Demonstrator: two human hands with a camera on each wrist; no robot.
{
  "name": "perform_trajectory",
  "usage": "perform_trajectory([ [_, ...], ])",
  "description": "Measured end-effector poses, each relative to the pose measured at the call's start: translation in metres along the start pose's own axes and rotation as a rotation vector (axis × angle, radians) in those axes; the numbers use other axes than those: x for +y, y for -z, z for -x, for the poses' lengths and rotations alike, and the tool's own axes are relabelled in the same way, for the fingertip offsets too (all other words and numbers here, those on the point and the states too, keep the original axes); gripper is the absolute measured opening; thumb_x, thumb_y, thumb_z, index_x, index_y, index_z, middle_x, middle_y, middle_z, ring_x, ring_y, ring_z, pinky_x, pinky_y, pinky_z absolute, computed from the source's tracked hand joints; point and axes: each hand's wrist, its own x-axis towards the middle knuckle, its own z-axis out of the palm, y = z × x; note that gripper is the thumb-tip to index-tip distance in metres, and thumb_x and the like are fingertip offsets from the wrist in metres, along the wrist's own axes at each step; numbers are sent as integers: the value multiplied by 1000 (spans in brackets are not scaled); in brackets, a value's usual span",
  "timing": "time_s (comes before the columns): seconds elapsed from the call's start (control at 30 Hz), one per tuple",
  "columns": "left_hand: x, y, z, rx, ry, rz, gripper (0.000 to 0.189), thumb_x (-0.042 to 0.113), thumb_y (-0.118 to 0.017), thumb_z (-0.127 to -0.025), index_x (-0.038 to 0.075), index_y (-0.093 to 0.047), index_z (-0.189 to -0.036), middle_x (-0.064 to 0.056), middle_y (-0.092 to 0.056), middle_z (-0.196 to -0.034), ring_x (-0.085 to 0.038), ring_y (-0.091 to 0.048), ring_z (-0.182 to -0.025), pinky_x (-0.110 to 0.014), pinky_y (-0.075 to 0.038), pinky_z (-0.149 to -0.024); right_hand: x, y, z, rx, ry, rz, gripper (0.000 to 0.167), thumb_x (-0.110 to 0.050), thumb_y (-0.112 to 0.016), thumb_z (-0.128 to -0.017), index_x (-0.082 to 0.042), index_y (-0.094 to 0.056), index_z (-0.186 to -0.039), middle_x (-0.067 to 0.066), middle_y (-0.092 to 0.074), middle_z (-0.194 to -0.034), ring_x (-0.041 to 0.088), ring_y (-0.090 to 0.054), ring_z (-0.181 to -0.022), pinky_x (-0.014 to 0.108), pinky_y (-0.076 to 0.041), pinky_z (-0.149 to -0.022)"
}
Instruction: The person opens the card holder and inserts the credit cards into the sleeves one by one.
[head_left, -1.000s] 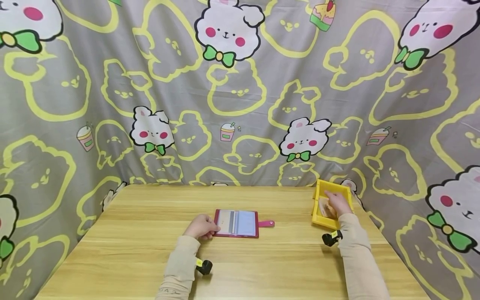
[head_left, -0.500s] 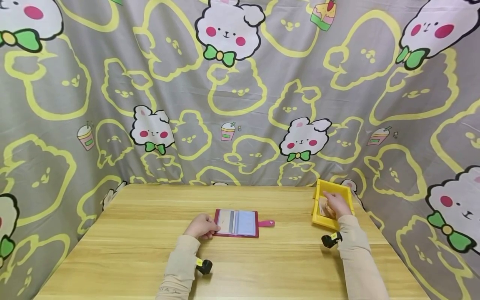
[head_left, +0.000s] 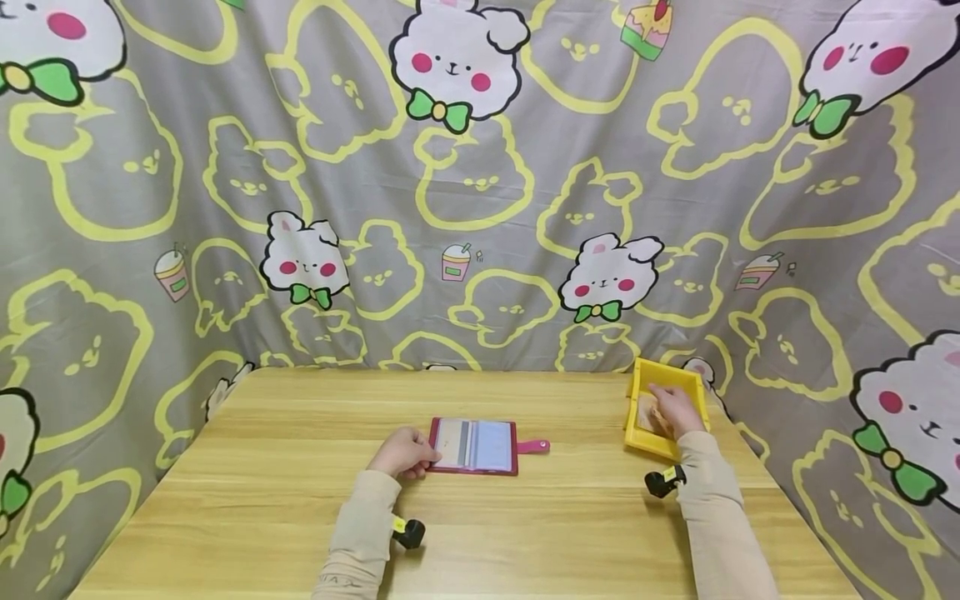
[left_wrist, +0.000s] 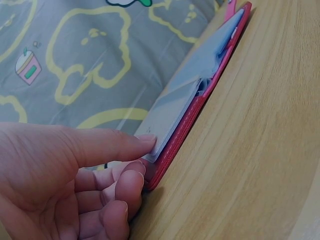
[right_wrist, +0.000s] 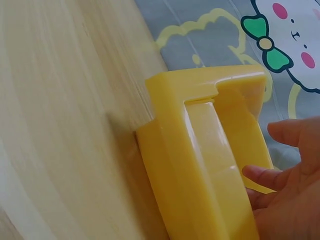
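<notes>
A red card holder [head_left: 492,447] lies spread on the table, with clear sleeves inside and a pink snap strap [head_left: 534,447] pointing right. My left hand [head_left: 406,453] pinches its left edge; in the left wrist view the thumb [left_wrist: 142,145] presses on the clear sleeve and the fingers curl at the cover's edge. My right hand [head_left: 677,409] reaches into a yellow bin [head_left: 651,442], over some tan and brown card-like pieces [head_left: 649,415]. In the right wrist view its thumb and index finger [right_wrist: 262,176] are apart, and the bin's wall hides the lower fingertips.
The yellow bin stands near the back right corner of the wooden table [head_left: 555,533]. A grey curtain [head_left: 495,250] printed with rabbits hangs behind and along both sides.
My right hand's fingers shift slightly over the pieces in the bin. The left hand and the card holder stay where they were.
</notes>
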Motion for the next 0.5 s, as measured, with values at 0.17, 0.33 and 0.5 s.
perform_trajectory([
  [0.17,0,0,0,0,7,7,19,10,-73,-83,5,-58,-73,-1,-53,-58,-8,-49,-47,-17,-41,-44,2,-2,-3,7,-31,-179,59,-42,-39,-102,4,-25,-137,5,-41,-89,6,-54,-65,24,-53,-66],
  [0.33,0,-1,1,-3,14,16,19,10,-73,-83,5,-58,-73,-1,-53,-58,-8,-49,-47,-17,-41,-43,2,-3,-2,35,-45,-274,71,-42,-37,-102,4,-14,-150,23,-39,-129,13,-55,-91,25,-53,-72],
  [0.5,1,0,2,-1,15,24,19,9,-73,-83,5,-57,-74,-1,-53,-59,-8,-48,-47,-17,-41,-43,6,-1,-4,58,-20,-372,80,-48,-46,-98,3,-15,-152,24,-30,-142,23,-42,-107,26,-52,-75],
])
